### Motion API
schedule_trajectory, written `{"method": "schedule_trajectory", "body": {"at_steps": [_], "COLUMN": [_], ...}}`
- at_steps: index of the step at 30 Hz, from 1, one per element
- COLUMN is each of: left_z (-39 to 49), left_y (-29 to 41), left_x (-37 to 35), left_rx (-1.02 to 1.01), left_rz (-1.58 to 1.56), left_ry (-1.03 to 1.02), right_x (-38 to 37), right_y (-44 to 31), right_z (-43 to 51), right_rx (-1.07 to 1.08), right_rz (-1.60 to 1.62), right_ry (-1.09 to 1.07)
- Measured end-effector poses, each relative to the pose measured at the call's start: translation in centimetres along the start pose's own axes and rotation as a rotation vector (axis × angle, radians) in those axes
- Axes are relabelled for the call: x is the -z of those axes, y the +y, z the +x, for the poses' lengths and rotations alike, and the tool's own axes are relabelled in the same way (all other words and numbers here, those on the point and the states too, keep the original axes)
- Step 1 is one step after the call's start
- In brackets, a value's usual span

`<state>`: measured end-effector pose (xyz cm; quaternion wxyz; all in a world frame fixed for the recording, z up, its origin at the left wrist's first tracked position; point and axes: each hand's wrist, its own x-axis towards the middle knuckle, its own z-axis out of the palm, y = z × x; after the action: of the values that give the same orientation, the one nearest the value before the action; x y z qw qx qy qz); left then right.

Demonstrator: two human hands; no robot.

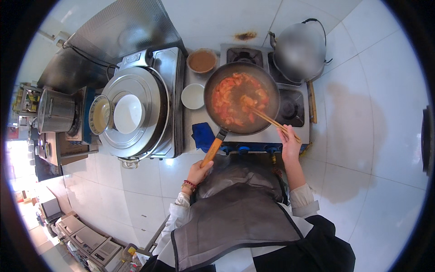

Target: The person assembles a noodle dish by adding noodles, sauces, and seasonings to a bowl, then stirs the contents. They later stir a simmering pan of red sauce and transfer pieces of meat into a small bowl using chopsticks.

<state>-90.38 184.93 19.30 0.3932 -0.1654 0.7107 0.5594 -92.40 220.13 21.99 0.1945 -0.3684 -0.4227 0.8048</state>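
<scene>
A dark frying pan (217,73) rests on the gas stove (302,131). Chopped tomato pieces (226,91) lie in a ring in its orange-red liquid, with a paler clump (249,101) near the middle. My left hand (198,173) is wrapped around the pan's wooden handle (213,151). In my right hand (290,142) is a pair of wooden chopsticks (266,118), angled down into the pan, their tips at the pale clump. Beside the handle, a blue cloth (203,136) lies on the worktop.
A large kettle (300,51) stands at the stove's back right. Left of the pan are a white bowl (193,96) and a bowl of brown contents (202,61). Further left, a patterned bowl (101,115) and another white bowl (128,114) sit on a round metal lid (136,146).
</scene>
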Motion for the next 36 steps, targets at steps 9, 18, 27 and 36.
{"method": "schedule_trajectory", "body": {"at_steps": [9,18,27,36], "left_z": [1.9,3.1,3.1,-6.4], "left_y": [-1.0,5.9,7.4,9.0], "left_x": [3.6,18.5,18.6,2.9], "left_rx": [-0.117,-0.459,-0.572,-0.349], "left_rz": [-0.097,-1.005,-1.152,-0.901], "left_ry": [0.146,0.460,0.312,0.097], "right_x": [-0.6,0.3,-3.0,-10.3], "right_y": [0.4,-0.5,-3.0,-6.0], "right_z": [-0.4,-0.7,-4.9,-13.8], "right_rx": [-0.035,-0.010,0.061,0.540], "right_rz": [0.026,0.087,0.046,-0.661], "right_ry": [0.008,-0.002,-0.001,-0.935]}}
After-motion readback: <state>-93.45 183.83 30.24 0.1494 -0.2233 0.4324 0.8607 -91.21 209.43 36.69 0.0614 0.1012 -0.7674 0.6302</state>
